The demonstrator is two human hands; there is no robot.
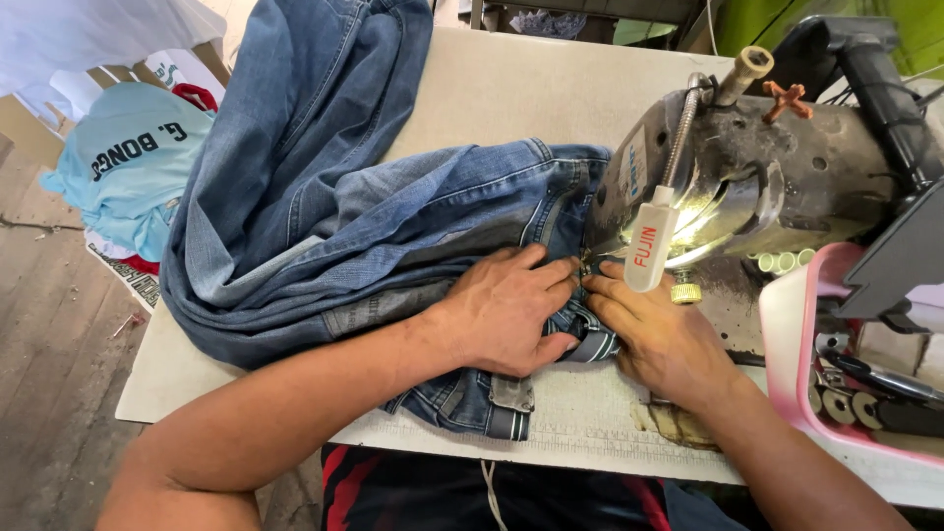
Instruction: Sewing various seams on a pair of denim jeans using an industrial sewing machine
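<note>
Denim, blue and faded, is lying heaped across the pale table: a pair of jeans is spreading up and away from the left hand, with its waistband end bunched under both palms. The left hand is pressing flat on the fabric, fingers stretched toward the needle area of the sewing machine. The right hand is lying just beside it, fingertips almost touching the left ones, also pressing the cloth down; neither hand is gripping anything, both are spread open on the denim. A small white lamp on a flexible neck is shining right above the fingertips.

Beyond the right hand, a pink plastic tray is sitting at the table's edge, holding dark metal bobbins and a black tool; what else is lying in it cannot be told.

Well away on the left hand's side, a light-blue shirt is resting over cardboard boxes on a worn wooden floor. A green wall is showing behind the machine.
</note>
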